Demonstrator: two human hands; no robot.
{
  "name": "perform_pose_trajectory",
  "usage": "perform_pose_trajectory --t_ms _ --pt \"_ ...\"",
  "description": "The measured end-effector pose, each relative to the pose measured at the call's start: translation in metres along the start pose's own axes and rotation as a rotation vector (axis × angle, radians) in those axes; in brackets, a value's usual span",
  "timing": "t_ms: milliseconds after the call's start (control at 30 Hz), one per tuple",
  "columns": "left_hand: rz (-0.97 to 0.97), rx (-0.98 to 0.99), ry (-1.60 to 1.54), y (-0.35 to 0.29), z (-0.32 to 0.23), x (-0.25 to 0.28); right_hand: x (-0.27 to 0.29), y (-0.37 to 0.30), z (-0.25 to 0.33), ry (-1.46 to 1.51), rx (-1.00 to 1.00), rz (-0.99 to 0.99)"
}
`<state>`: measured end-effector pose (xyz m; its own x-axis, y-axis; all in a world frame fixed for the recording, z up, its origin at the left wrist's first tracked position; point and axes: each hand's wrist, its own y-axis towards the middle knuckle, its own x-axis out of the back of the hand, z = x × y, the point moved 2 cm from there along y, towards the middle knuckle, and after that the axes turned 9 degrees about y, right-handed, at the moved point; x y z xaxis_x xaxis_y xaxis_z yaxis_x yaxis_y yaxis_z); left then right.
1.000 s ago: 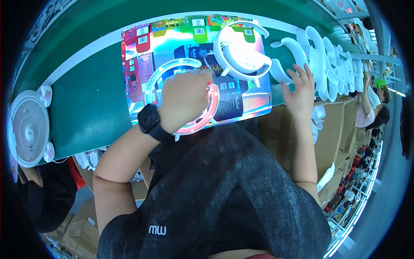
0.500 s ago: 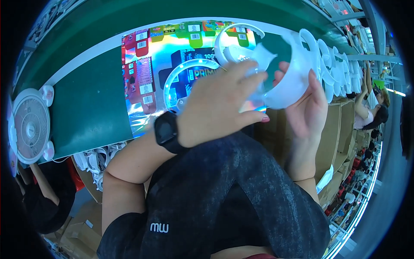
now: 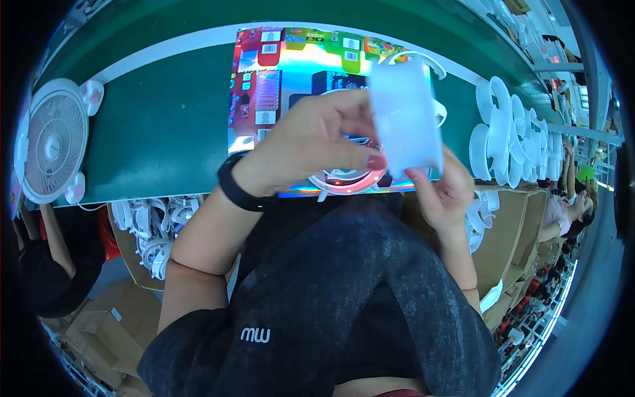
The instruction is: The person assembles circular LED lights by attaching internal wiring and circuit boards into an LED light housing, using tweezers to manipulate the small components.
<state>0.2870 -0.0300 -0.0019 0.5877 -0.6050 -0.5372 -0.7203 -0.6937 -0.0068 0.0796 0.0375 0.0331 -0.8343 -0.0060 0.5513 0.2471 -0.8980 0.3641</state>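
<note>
A translucent white plastic band (image 3: 407, 116), curved and blurred by motion, is held up in front of me over the table. My right hand (image 3: 446, 192) grips its lower right edge, thumb in front. At its left edge is my left hand (image 3: 324, 135), with a dark watch on the wrist; the thumb is by the lower corner and the fingertips are partly hidden behind the band. Beneath, near the table edge, lies a white ring-shaped frame (image 3: 347, 185) with a pinkish glow, partly covered by the left hand. Another white curved piece (image 3: 430, 63) lies behind the band.
Shiny printed carton sheets (image 3: 258, 99) cover the middle of the green table (image 3: 152, 132). A white fan (image 3: 56, 142) stands left. Several white bands (image 3: 509, 132) stand in a row right. Cardboard boxes of white parts (image 3: 149, 231) sit below the table edge. Other people are farther off.
The white band has turned and moved slightly left, now showing its broad side. My left hand has shifted to its left edge. The whole view has swung somewhat left.
</note>
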Motion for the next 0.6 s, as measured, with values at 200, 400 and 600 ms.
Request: perform_pose_trajectory --t_ms 200,400,600 --pt "-0.229 -0.036 1.582 -0.039 0.018 0.039 -0.014 -0.003 0.013 -0.325 0.173 0.204" --pt "-0.301 -0.022 1.687 -0.042 0.050 0.039 -0.053 -0.004 0.008 -0.410 0.151 0.456" --pt "-0.354 -0.018 1.647 -0.045 0.055 0.036 -0.054 0.004 0.014 -0.494 0.133 0.566"
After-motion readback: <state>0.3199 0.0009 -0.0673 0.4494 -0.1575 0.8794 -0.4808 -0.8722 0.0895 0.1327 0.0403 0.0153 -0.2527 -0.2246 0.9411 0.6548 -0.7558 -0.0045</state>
